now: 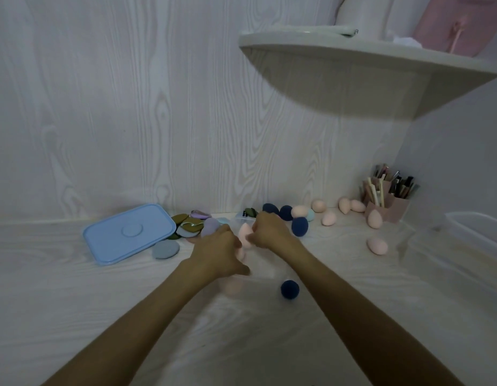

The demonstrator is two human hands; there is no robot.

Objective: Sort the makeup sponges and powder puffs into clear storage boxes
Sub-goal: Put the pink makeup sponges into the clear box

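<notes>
My left hand and right hand meet over a faint clear box at the middle of the desk. The left hand's fingers curl round a pink sponge. The right hand's curled fingers pinch another pink sponge. Inside the box lie a dark blue sponge and a blurred pink sponge. Flat powder puffs in green, lilac and grey are piled left of my hands. More pink sponges and blue sponges are scattered at the back.
A blue lid lies at the left, with a grey puff beside it. A large clear box stands at the right edge. A pink brush holder fills the back right corner. A curved shelf overhangs the right side.
</notes>
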